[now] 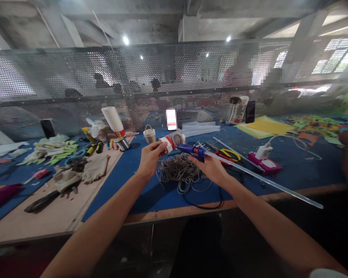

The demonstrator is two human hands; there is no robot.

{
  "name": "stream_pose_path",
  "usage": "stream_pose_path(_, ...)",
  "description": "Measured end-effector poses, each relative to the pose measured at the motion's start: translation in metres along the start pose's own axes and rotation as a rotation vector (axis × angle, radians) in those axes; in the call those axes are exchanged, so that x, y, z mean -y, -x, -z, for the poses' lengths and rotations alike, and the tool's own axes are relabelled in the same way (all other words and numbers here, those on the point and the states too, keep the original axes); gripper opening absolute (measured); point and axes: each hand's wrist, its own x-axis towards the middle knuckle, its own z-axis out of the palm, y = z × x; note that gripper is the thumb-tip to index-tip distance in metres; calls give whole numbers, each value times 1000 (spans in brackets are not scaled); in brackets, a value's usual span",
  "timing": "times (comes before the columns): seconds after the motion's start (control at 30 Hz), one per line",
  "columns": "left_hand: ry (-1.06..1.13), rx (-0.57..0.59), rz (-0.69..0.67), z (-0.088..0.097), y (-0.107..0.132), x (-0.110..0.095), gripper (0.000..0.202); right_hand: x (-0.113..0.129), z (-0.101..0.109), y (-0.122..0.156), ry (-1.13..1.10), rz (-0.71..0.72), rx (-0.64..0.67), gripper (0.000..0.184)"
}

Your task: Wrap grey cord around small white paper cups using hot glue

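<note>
Toward the left end of the table, I see a pair of beige cloth gloves (95, 168) on the bare pinkish strip beside the blue tabletop (307, 170). A tilted stack of white paper cups (112, 119) stands near the back edge; right of it sits a small beige cup with a handle (149, 135). My left hand (150, 156) has thumb and fingers clamped on a red-and-white cup partly wound with grey cord (168, 143), tipped sideways above the tabletop's middle. A tangled heap of grey cord (176, 172) lies below, toward the front edge. My right hand (210, 166) grips a blue glue gun (188, 148), its nozzle at the cup; whether they touch, I can't tell. Yellow-handled pliers (231, 154) lie just beyond.
</note>
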Motion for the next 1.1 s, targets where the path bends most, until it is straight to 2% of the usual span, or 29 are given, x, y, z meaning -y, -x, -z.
stream_pose_path(0.4,42,-46,45,-3,2,-6,32,-1,0,1,-16,20,-1,47)
stream_pose_path(0.83,85,-38,97,-1,1,-6,33,0,0,1,-19,9,3,45)
stream_pose_path(1.1,46,25,56,-1,1,-3,27,0,0,0,-39,4,-12,44)
